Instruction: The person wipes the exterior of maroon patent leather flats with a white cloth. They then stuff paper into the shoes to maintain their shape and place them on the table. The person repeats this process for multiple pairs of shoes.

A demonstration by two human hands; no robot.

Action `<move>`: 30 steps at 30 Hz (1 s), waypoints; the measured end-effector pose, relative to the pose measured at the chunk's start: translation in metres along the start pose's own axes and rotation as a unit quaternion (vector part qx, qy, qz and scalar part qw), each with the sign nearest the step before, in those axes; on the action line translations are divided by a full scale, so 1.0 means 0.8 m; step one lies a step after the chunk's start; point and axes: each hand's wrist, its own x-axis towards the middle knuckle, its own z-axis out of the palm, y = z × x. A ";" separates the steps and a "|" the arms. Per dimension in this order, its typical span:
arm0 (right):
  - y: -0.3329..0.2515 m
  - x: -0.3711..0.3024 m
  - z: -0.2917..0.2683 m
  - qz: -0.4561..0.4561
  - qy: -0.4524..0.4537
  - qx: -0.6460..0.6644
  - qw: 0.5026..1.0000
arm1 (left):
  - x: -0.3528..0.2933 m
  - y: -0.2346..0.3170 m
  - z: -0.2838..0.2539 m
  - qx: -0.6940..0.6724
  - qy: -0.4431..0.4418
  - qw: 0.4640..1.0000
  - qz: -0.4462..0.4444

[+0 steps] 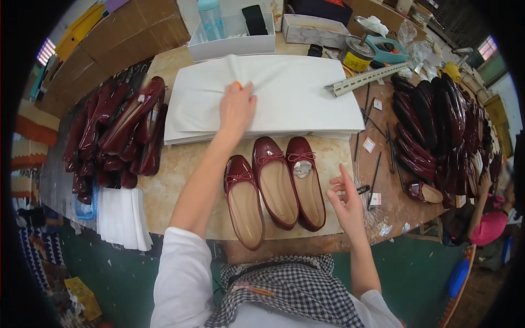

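Observation:
My left hand (237, 109) is on top of a stack of white paper sheets (298, 82). An orange cover shows on one fingertip. The fingers are bent down onto the top sheet, which creases and rises around them. In front of the stack lie three glossy dark red ballet flats with bows: a left one (244, 210), a middle one (279, 188) and a right one (307, 191). A crumpled white wad sits inside the right shoe. My right hand (347, 201) hovers beside that shoe, fingers apart and holding nothing.
Dark red shoes (117, 131) are piled at the left, above folded white sheets (123, 216). More shoes (432, 131) crowd the right side. A metal rail (369, 79) rests on the paper's right corner. Behind stand a white box (235, 46) and a can (356, 54).

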 end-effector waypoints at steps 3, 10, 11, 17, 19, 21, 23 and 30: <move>-0.010 0.005 0.000 0.081 -0.007 0.294 0.952 | -0.080 0.109 -0.035 -0.147 -0.018 0.988 0.030; -0.012 -0.027 0.036 0.294 -0.128 0.505 0.801 | -0.183 0.139 -0.127 -0.408 0.012 0.897 0.169; -0.033 -0.025 0.043 0.349 -0.141 0.450 0.810 | -0.193 0.145 -0.128 -0.415 -0.001 0.888 0.196; -0.073 -0.007 0.060 -0.152 -0.187 -0.017 0.970 | -0.199 0.118 -0.113 -0.358 0.011 0.925 -0.127; -0.077 -0.014 0.086 -0.232 -0.176 -0.115 0.950 | -0.209 0.117 -0.083 -0.514 0.008 0.841 -0.169; -0.037 0.020 0.076 -0.102 -0.125 -0.002 0.987 | -0.200 0.118 -0.090 -0.677 -0.033 0.668 -0.307; -0.043 0.058 0.057 0.199 -0.075 0.223 0.951 | -0.212 0.090 -0.088 -0.482 -0.108 0.852 -0.173; 0.024 0.096 0.145 -0.336 -0.066 -0.486 0.804 | -0.259 0.145 -0.066 -0.186 -0.269 0.934 0.146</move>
